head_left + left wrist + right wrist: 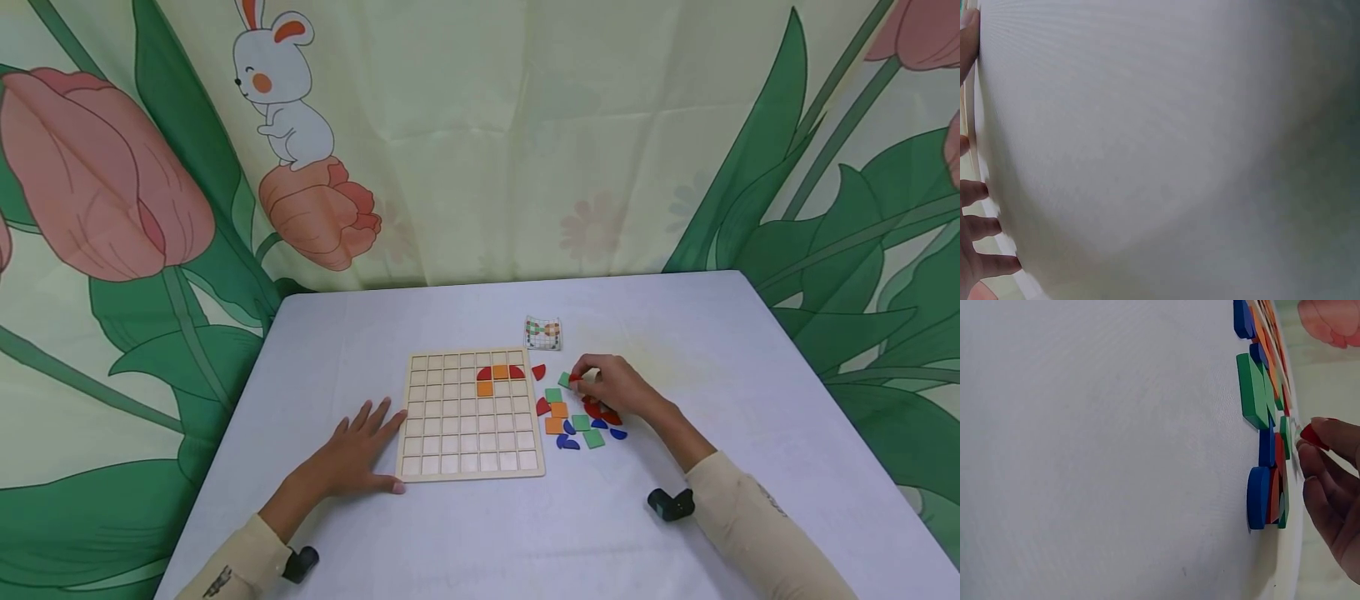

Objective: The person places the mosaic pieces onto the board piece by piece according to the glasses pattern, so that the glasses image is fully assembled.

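Observation:
A wooden grid board [472, 429] lies on the table, with two red pieces and two orange squares set in its upper right cells. My left hand [352, 454] rests on the table with fingers spread, its fingertips and thumb at the board's left edge. Above the loose pieces, right of the board, my right hand [615, 385] pinches a red piece [1314, 437] between thumb and fingers; its full outline is hidden. Around it lie green squares [581, 422], orange squares [553, 426], blue half-round pieces [618, 433] and red pieces [539, 372].
A small printed pattern card [543, 333] lies beyond the board's upper right corner. The white-covered table [480, 533] meets a printed cloth backdrop [480, 150] at its far edge. A dark wrist camera [671, 505] sits by the right sleeve.

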{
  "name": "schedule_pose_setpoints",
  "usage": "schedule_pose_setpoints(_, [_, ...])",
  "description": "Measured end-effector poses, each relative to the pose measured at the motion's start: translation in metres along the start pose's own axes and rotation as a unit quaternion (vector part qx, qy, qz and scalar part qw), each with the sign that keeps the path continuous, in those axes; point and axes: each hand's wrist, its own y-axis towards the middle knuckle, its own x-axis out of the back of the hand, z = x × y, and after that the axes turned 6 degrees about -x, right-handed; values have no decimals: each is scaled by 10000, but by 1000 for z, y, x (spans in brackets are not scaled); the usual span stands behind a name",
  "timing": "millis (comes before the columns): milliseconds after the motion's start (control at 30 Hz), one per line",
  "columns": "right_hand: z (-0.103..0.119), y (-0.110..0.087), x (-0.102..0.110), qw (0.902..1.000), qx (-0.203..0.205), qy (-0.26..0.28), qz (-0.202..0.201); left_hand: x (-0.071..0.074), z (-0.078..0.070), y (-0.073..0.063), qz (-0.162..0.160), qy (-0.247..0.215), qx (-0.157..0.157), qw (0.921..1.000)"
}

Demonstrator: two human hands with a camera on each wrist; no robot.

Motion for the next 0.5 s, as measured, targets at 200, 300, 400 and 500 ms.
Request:
schedule_pose_setpoints(200, [6,0,-2,9995,278,108,63,-1,0,0,7,-23,5,10000])
schedule_pose_setpoints(300, [7,-1,-3,9991,402,88,74,-2,1,0,-12,-8,-10,10000])
schedule_pose_setpoints(400, [8,-1,-6,9988,465,121,62,-2,1,0,-40,-16,-22,10000])
schedule_pose_setpoints(500, [8,-2,-8,9987,483,168,58,-3,1,-1,-46,-11,-13,10000])
